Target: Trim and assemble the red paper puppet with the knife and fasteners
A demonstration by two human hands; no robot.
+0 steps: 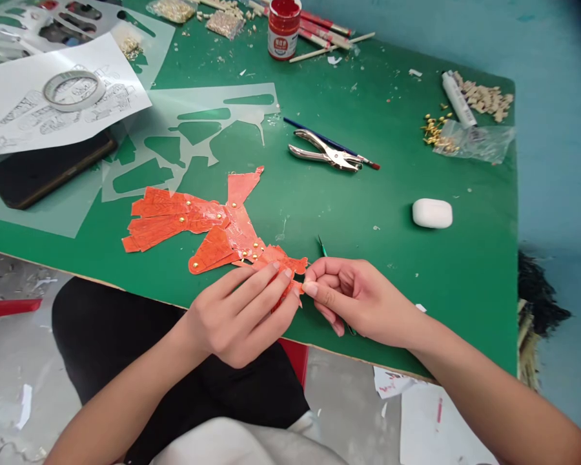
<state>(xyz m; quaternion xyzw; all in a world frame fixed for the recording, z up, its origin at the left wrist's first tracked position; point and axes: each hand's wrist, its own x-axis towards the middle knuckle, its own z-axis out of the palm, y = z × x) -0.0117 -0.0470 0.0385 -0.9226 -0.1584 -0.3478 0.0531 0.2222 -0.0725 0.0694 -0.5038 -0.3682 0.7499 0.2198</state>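
An orange jointed cut-out figure (pixel 242 226), pinned with several brass fasteners, lies near the table's front edge. My left hand (pixel 244 310) rests over its lower right end, the fingers closed on that part. With thumb and forefinger my right hand (pixel 348 294) pinches the tip of the same end. Whether something small sits in that pinch cannot be made out. Partly hidden behind my right hand is a thin green-handled tool (pixel 322 246), its end showing above and below the hand. The figure's piece under my left fingers is mostly covered.
Behind the figure lie a cut clear plastic sheet (pixel 208 139), a silver hole punch (pixel 326 154) and a paintbrush (pixel 368 161). A red paint jar (pixel 283 39) stands at the back. At right are a white case (pixel 432 213) and brass fasteners (pixel 436 132). Tape (pixel 51 90) lies on paper.
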